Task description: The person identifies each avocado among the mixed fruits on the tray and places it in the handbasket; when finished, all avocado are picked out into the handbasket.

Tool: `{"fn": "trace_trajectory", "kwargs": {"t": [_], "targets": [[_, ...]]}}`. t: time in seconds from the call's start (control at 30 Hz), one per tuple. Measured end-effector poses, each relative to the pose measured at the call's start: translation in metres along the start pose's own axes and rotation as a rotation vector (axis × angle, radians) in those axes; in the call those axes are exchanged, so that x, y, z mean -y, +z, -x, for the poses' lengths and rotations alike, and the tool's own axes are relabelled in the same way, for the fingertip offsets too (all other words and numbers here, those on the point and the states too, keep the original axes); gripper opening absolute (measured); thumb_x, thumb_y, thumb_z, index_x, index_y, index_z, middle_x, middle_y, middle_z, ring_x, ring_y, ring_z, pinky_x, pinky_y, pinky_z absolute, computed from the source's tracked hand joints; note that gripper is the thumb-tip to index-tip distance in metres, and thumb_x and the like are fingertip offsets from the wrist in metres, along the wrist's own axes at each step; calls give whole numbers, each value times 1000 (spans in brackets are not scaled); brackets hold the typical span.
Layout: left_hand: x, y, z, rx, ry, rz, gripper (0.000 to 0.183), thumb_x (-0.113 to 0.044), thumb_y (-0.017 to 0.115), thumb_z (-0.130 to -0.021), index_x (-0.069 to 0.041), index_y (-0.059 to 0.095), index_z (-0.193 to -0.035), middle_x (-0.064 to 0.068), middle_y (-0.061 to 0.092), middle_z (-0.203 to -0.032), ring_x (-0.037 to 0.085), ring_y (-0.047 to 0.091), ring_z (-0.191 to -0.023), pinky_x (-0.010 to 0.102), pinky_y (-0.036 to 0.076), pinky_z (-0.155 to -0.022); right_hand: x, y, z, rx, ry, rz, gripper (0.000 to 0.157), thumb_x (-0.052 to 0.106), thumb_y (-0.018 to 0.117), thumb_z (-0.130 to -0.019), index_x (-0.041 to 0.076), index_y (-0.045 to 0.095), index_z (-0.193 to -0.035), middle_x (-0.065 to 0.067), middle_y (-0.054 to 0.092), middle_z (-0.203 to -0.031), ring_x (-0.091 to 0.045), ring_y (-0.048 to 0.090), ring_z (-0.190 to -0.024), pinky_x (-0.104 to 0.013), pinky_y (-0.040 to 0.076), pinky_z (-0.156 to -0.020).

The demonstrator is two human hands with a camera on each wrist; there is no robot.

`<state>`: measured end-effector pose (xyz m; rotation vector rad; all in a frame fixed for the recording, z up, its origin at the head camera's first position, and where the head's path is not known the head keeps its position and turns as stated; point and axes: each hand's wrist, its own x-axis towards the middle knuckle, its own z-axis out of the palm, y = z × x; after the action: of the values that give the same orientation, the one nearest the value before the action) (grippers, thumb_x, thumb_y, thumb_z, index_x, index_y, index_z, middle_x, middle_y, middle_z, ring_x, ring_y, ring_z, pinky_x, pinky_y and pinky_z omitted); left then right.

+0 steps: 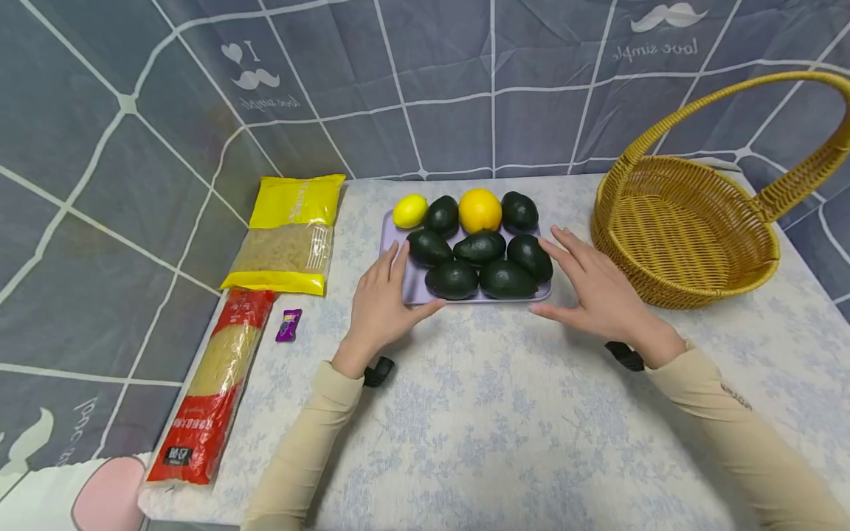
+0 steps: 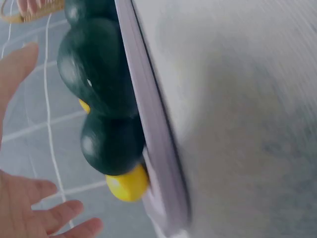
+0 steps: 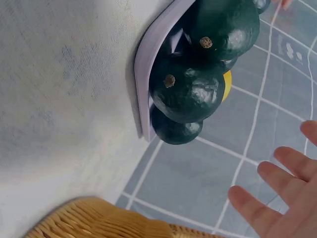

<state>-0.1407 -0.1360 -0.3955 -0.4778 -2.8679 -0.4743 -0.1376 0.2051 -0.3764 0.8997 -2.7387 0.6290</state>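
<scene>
A lilac tray (image 1: pixel 415 289) holds several dark green avocados (image 1: pixel 479 248), a lemon (image 1: pixel 410 211) and an orange (image 1: pixel 480 211). At the tray's left side is my left hand (image 1: pixel 380 308), its fingers spread and fairly straight, fingertips close to an avocado. My right hand (image 1: pixel 603 296) is at the right side, thumb and fingers apart, with nothing gripped. Whether either hand touches the tray or fruit, I cannot tell. In the left wrist view, the tray rim (image 2: pixel 159 153) runs beside the fruit; the right wrist view shows avocado stem ends (image 3: pixel 185 89) above the rim.
A wicker basket (image 1: pixel 614 254) with a tall handle stands right of the tray, near my right hand. On the left lie a yellow bag of dry food (image 1: pixel 285 234), a red packet of noodles (image 1: pixel 215 383) and a small purple wrapped sweet (image 1: pixel 288 325). A grey curtain (image 1: pixel 451 81) hangs behind.
</scene>
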Motion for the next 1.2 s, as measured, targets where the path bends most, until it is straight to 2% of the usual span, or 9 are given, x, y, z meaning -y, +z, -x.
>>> {"fn": "trace_trajectory", "kwargs": {"t": [0.2,0.33,0.47,0.67,1.03,1.2], "targets": [[17,2,2,-46,-192,138,113,-66,72,-67,-5,25,-149,18,36,-144,36,38,-125,51,36,-95,-6,3,-1,-160,5,-124,86,36,79,-75,10,38,-145,-11,34,-148,-32,33,-132,-53,29,-101],[25,6,3,-35,-298,189,113,-65,74,-66,-3,28,-148,22,39,-141,38,40,-123,51,37,-93,-8,6,-4,-215,44,-219,75,29,78,-78,6,43,-141,-12,41,-144,-31,37,-129,-49,31,-100],[32,10,4,8,-368,215,115,-63,76,-65,0,27,-148,26,37,-140,39,37,-124,51,34,-96,-12,9,-10,-242,107,-317,66,23,75,-83,6,45,-139,-14,46,-137,-31,42,-124,-49,36,-94],[40,15,5,67,-393,246,118,-57,80,-65,2,22,-149,28,36,-140,40,34,-125,49,30,-98,-18,14,-17,-279,178,-403,59,20,73,-85,5,48,-136,-14,49,-131,-31,45,-117,-48,39,-89],[46,23,5,77,-375,250,114,-51,84,-63,5,28,-146,29,39,-134,39,31,-119,46,28,-93,-28,23,-30,-248,257,-441,62,27,70,-87,2,44,-138,-18,47,-133,-37,46,-113,-51,40,-86],[48,26,5,64,-368,249,113,-50,84,-63,4,30,-146,28,40,-131,39,31,-116,46,29,-91,-30,27,-35,-220,272,-421,65,31,70,-86,1,45,-137,-18,47,-132,-37,48,-110,-50,41,-85]]}}
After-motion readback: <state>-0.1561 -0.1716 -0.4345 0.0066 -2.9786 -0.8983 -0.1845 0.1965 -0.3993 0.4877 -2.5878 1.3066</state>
